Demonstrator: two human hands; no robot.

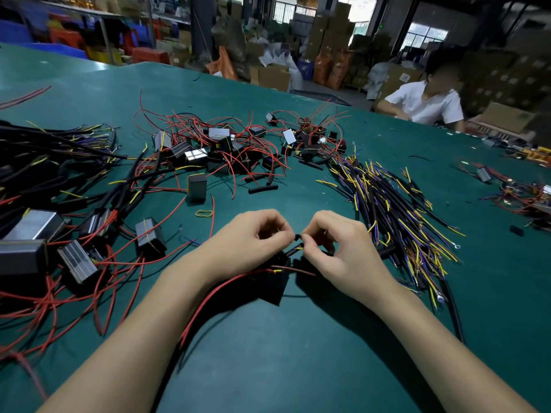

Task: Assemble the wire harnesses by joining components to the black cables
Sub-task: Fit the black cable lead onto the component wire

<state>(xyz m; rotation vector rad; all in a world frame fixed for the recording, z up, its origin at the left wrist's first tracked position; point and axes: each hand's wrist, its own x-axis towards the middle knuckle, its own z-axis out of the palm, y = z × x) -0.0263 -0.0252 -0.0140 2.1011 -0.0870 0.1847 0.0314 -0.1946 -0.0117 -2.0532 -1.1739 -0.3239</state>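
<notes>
Pinching thin yellow wire ends [299,248] between left hand [253,242] and right hand [340,248], tips close to join them; black cable [290,251] near table's [298,338] front edge, beside black box [274,283].

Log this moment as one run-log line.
left hand: pinches thin yellow wire | right hand: pinches black sleeved cable | black box component: on green table

What the left hand [253,242] and right hand [340,248] pinch is hidden by fingers; the far seated person [426,102] is blurred.
</notes>
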